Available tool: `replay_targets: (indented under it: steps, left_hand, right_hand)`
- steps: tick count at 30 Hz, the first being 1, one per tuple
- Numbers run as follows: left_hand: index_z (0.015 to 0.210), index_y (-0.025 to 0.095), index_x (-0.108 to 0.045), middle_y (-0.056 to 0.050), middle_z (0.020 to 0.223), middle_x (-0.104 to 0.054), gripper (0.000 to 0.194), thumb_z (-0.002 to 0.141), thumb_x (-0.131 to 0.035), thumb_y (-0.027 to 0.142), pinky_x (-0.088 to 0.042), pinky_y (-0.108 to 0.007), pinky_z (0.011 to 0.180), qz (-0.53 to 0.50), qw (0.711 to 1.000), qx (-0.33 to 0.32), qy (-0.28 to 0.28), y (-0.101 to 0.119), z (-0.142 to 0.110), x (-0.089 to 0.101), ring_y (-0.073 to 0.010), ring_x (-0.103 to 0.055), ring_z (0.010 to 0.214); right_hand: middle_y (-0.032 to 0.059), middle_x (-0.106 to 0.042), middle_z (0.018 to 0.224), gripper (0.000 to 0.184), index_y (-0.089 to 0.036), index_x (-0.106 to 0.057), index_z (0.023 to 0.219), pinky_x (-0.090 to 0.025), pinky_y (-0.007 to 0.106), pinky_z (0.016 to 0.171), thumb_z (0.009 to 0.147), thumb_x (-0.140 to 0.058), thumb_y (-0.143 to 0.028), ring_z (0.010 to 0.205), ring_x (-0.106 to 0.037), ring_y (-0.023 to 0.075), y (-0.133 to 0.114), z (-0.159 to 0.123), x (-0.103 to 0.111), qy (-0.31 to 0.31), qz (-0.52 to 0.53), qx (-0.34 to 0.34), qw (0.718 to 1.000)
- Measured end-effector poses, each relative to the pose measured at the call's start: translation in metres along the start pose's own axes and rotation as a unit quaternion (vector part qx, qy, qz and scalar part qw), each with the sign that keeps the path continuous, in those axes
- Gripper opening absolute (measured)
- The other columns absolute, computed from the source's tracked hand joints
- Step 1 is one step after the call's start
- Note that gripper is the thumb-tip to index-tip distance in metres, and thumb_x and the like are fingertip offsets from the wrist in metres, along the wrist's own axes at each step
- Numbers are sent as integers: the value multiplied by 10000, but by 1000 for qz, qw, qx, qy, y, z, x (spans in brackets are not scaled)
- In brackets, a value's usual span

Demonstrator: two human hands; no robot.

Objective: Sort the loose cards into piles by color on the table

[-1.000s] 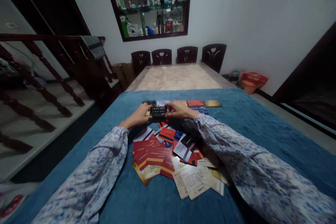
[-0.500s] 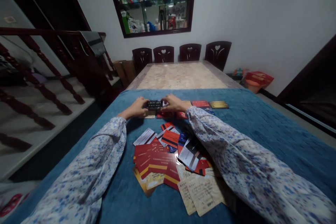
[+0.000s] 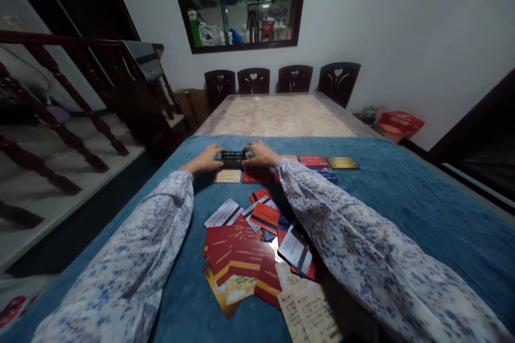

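Between my hands is a black card (image 3: 234, 158) with pale print, at the left end of the far row of cards. My left hand (image 3: 206, 159) grips its left edge with thumb and fingers, and my right hand (image 3: 259, 154) has its right edge. Just in front of it lie a cream card (image 3: 227, 176) and a red card (image 3: 257, 176). Nearer me spreads a loose heap of cards: dark red ones (image 3: 245, 257), an orange one (image 3: 265, 217), white ones (image 3: 223, 213) and cream ones (image 3: 309, 311). My right sleeve hides part of the heap and of the rows.
Along the row to the right lie a red card (image 3: 313, 161), a gold card (image 3: 343, 163) and a blue card (image 3: 325, 174). A blue cloth (image 3: 402, 193) covers the near table; the stone-patterned tabletop (image 3: 277, 112) shows beyond. Several dark chairs (image 3: 295, 78) stand behind it.
The black card, with both hands on it, has shifted slightly left and away from the cream card in front, which now shows more fully. The view has tilted a little.
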State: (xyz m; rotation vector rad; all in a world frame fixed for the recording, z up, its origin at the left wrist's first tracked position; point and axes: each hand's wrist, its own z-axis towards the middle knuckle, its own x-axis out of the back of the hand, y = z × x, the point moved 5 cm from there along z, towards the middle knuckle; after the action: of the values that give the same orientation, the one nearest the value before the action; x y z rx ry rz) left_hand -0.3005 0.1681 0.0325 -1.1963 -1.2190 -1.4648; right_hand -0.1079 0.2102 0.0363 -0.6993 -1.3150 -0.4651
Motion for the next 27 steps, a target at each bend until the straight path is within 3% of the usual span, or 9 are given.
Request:
replay_targets:
  steps: [8, 14, 19, 27]
  left_hand:
    - [1304, 154, -650, -121, 1349, -636, 566, 748, -622, 258, -463, -361, 1114, -10, 1000, 0, -11, -7, 10, -5, -282, -594, 1240]
    - [1330, 137, -639, -123, 1356, -640, 584, 756, -610, 239, -499, -331, 1065, -28, 999, 15, -31, -7, 12, -8, -262, -630, 1176]
    - [1257, 138, -678, -113, 1261, -701, 534, 737, -598, 226, -521, -349, 1022, -25, 999, 13, -43, -2, 12, -5, -275, -661, 1117]
    - [1116, 164, -703, -70, 1095, -758, 433, 704, -582, 222, -542, -333, 966, -46, 997, 18, -65, 4, 11, -2, -276, -679, 1072]
  right_hand:
    - [126, -651, 1387, 539, -212, -692, 1325, -499, 359, 920, 849, -691, -465, 1278, -543, 348, -4, 10, -4, -21, -7, -17, 1000]
    - [119, -718, 1270, 461, -187, -726, 1233, -494, 302, 870, 861, -674, -453, 1180, -620, 301, -1, 14, -8, -38, 1, -20, 999]
    - [106, -751, 1179, 417, -187, -743, 1175, -493, 263, 809, 859, -664, -447, 1058, -675, 254, 1, 17, -11, -41, 16, -14, 999]
    - [129, -742, 1197, 486, -171, -725, 1220, -506, 276, 800, 817, -691, -440, 1072, -669, 275, 5, 25, -18, -53, 7, -21, 998]
